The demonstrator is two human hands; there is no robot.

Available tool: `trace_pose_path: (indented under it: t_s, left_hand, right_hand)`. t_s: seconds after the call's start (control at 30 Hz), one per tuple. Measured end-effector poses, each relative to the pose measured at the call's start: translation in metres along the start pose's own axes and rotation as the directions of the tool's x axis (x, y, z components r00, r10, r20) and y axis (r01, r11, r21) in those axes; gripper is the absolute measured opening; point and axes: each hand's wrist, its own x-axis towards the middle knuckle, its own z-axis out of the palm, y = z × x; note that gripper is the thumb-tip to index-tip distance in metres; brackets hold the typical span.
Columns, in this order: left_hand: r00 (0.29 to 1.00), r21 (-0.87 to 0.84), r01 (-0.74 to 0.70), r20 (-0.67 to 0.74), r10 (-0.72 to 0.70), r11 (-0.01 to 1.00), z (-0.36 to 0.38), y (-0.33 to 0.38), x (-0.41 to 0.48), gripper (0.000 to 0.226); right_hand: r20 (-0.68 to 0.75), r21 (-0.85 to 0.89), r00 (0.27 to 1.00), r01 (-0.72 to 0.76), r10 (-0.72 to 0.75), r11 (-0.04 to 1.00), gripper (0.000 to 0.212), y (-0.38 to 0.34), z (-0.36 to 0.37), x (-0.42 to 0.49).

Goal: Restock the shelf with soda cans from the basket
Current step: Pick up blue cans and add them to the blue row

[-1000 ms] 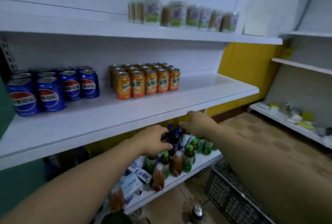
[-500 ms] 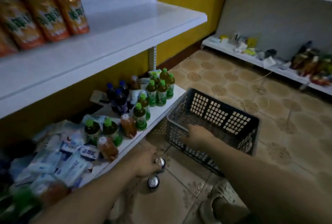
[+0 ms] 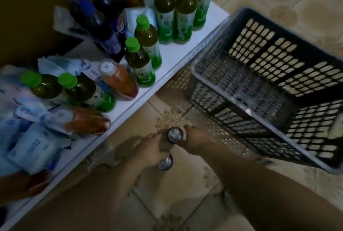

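Left hand [image 3: 150, 149] is gripping the near soda can [image 3: 165, 162] and right hand [image 3: 193, 140] is curling round the far soda can [image 3: 175, 135]. Both cans are standing upright on the floor [image 3: 167, 193], between the bottom shelf [image 3: 176, 60] and the basket [image 3: 192, 65], not inside it. I'm guessing they're full, so hefty, rigid and a bit slick. Grabbing mid-body is looking safer than pinching the rim imo.

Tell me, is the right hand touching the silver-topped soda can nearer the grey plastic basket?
Touching. The head view shows the right hand curled against the side of the silver-topped soda can, no gap visible.
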Motion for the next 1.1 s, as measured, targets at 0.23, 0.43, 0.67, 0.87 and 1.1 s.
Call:
trace_pose_path:
  t_s: [0.23,0.43,0.67,0.87,1.1]
  left_hand:
    - [0.995,-0.064,0.064,0.074,-0.059,0.996,0.030,-0.033,0.035,0.058]
    - [0.999,-0.227,0.040,0.038,-0.032,0.973,0.007,-0.027,0.009,0.076]
    - [0.973,-0.365,-0.197,-0.188,0.135,0.910,-0.066,0.009,-0.102,0.094]
    - [0.887,-0.441,-0.431,-0.370,0.278,0.788,-0.135,0.027,-0.231,0.069]
    - [0.726,-0.399,-0.615,-0.623,0.291,0.680,-0.197,0.021,-0.381,0.070]
  right_hand:
    - [-0.012,0.080,0.999,0.034,-0.034,0.996,0.077,-0.004,0.056,0.062]
    - [-0.185,0.208,0.973,0.179,-0.141,0.962,0.064,-0.009,0.033,0.005]
    - [-0.496,0.542,0.863,0.391,-0.092,0.744,0.074,-0.062,-0.025,-0.141]
    - [-0.667,0.652,0.735,0.655,-0.123,0.382,0.028,-0.135,-0.081,-0.266]
    - [-0.755,0.486,0.555,0.832,-0.351,0.269,0.018,-0.227,-0.121,-0.389]
